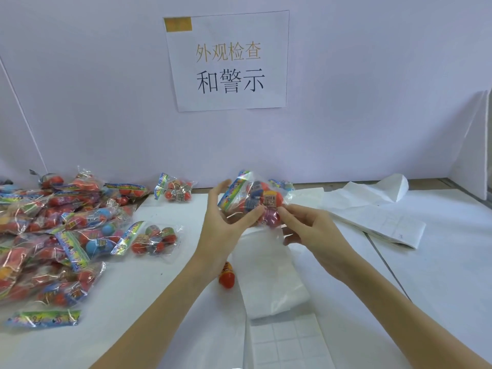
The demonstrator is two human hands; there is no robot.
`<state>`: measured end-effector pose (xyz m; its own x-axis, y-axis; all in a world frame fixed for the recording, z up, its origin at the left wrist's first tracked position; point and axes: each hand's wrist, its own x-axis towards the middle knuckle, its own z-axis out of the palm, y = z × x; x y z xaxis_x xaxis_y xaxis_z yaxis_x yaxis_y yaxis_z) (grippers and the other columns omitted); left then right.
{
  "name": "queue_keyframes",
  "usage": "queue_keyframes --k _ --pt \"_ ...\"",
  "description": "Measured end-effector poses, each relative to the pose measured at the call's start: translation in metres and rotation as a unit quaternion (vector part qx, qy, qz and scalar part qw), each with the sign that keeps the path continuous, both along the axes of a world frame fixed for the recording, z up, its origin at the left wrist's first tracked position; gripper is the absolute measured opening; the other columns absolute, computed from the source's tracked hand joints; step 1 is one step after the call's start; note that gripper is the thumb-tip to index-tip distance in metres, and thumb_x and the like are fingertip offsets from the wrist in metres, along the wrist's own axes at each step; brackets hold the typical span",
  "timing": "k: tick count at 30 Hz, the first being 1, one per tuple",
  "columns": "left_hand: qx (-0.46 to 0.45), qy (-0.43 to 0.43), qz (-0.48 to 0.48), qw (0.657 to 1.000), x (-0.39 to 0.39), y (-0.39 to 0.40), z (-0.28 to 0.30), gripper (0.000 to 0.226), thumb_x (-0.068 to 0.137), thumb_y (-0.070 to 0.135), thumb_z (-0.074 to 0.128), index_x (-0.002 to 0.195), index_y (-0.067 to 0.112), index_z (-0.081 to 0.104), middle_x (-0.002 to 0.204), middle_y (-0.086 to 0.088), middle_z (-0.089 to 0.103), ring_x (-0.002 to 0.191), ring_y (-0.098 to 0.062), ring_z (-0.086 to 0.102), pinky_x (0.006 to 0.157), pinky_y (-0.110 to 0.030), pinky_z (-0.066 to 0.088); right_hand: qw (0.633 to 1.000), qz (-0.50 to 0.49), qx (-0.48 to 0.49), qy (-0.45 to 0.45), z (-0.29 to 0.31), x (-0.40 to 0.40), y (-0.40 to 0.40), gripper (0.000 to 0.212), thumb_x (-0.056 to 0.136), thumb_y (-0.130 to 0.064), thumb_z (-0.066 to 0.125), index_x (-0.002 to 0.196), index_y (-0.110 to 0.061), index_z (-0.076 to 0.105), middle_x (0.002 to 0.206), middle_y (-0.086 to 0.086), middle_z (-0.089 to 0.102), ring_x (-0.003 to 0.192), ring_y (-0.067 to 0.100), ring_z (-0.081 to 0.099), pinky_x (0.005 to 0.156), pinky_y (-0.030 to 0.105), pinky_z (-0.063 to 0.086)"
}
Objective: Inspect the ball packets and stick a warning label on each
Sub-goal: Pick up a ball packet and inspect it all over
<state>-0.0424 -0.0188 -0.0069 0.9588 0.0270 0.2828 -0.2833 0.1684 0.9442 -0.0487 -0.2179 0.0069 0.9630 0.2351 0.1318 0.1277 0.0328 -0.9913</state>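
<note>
Head view: two hands hold one ball packet (pixel 255 201).

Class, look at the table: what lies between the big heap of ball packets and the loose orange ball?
In the head view, one ball packet lies alone between the heap and the orange ball.

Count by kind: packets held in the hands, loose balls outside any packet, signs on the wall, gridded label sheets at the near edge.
Held packet: 1
Loose ball: 1
Wall sign: 1
Label sheet: 1
Total: 4
</note>
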Motion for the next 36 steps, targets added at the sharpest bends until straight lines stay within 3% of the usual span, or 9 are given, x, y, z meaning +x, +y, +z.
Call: queue_keyframes --k 5,11,16,20,23,26,31,34,36 --pt "-0.020 -0.068 0.034 0.997 0.001 0.013 0.008 0.082 0.090 0.015 0.081 0.147 0.053 0.037 0.136 -0.011 0.067 0.118 -0.033 0.070 0.092 -0.053 0.061 0.994 0.040 -0.098 -0.015 -0.002 0.001 -0.002 0.055 0.093 -0.017 0.079 0.139 -0.040 0.059 0.115 0.002 0.074 0.095 0.015 0.075 0.086 0.027 0.060" --pt "0.005 -0.058 0.016 0.998 0.001 0.017 0.014 0.081 0.089 0.012 0.077 0.144 0.058 0.040 0.144 0.004 0.060 0.121 -0.032 0.068 0.096 -0.047 0.060 0.951 -0.087 -0.275 -0.108 -0.007 0.006 -0.008 0.036 0.097 -0.023 0.071 0.125 -0.046 0.066 0.110 -0.013 0.069 0.084 0.000 0.067 0.075 0.009 0.049" --pt "0.046 -0.075 -0.028 0.996 -0.001 0.015 0.012 0.085 0.099 0.005 0.064 0.151 0.062 0.030 0.152 -0.001 0.056 0.122 -0.030 0.067 0.090 -0.037 0.061 0.983 -0.056 -0.155 -0.082 -0.003 0.003 -0.005 0.025 0.099 -0.030 0.070 0.110 -0.052 0.069 0.103 -0.019 0.075 0.087 0.006 0.074 0.079 0.022 0.057" --pt "0.076 -0.075 -0.034 0.994 0.000 0.016 0.010 0.070 0.109 0.010 0.051 0.153 0.060 0.032 0.137 0.003 0.066 0.110 -0.023 0.070 0.085 -0.038 0.058 0.992 0.043 -0.120 -0.020 -0.005 -0.001 -0.002 0.046 0.090 -0.019 0.081 0.126 -0.045 0.066 0.120 -0.009 0.072 0.093 0.016 0.074 0.091 0.030 0.059" --pt "0.105 -0.082 -0.012 0.991 -0.001 0.017 0.009 0.054 0.112 0.006 0.042 0.144 0.047 0.055 0.125 0.002 0.070 0.103 -0.028 0.068 0.091 -0.042 0.058 0.989 0.023 -0.140 -0.027 -0.011 0.000 0.002 0.048 0.092 -0.009 0.076 0.125 -0.043 0.069 0.117 -0.001 0.069 0.081 0.012 0.069 0.079 0.026 0.060" --pt "0.179 -0.111 0.030 0.977 -0.003 0.017 0.013 0.051 0.107 -0.006 0.040 0.106 0.026 0.080 0.112 -0.002 0.075 0.099 -0.033 0.066 0.086 -0.034 0.057 0.980 -0.118 -0.158 -0.034 -0.015 0.008 -0.004 0.033 0.097 -0.011 0.069 0.114 -0.039 0.074 0.107 0.000 0.068 0.076 0.014 0.068 0.064 0.022 0.055" --pt "0.219 -0.107 -0.027 0.969 -0.013 0.012 0.018 0.023 0.099 0.022 0.060 0.115 0.019 0.077 0.125 -0.004 0.068 0.112 -0.015 0.064 0.095 -0.019 0.048 0.970 -0.226 -0.069 0.053 -0.021 0.024 -0.024 0.031 0.096 0.001 0.059 0.106 -0.020 0.077 0.092 0.008 0.071 0.076 0.022 0.064 0.076 0.035 0.055" --pt "0.352 -0.104 -0.071 0.928 -0.016 0.011 0.012 0.054 0.077 0.050 0.086 0.127 0.038 0.069 0.146 0.006 0.041 0.128 0.001 0.053 0.109 -0.012 0.037 0.972 -0.210 -0.037 0.094 -0.023 0.027 -0.024 0.029 0.095 0.006 0.057 0.103 -0.014 0.076 0.093 0.016 0.072 0.074 0.025 0.066 0.082 0.040 0.059" --pt "0.411 -0.145 -0.065 0.898 -0.014 0.009 0.006 0.054 0.072 0.039 0.095 0.120 0.033 0.073 0.139 0.011 0.034 0.131 0.004 0.046 0.109 -0.005 0.031 0.976 -0.188 -0.026 0.106 -0.024 0.026 -0.023 0.027 0.097 0.006 0.057 0.105 -0.010 0.076 0.096 0.019 0.073 0.072 0.026 0.066 0.077 0.037 0.058"
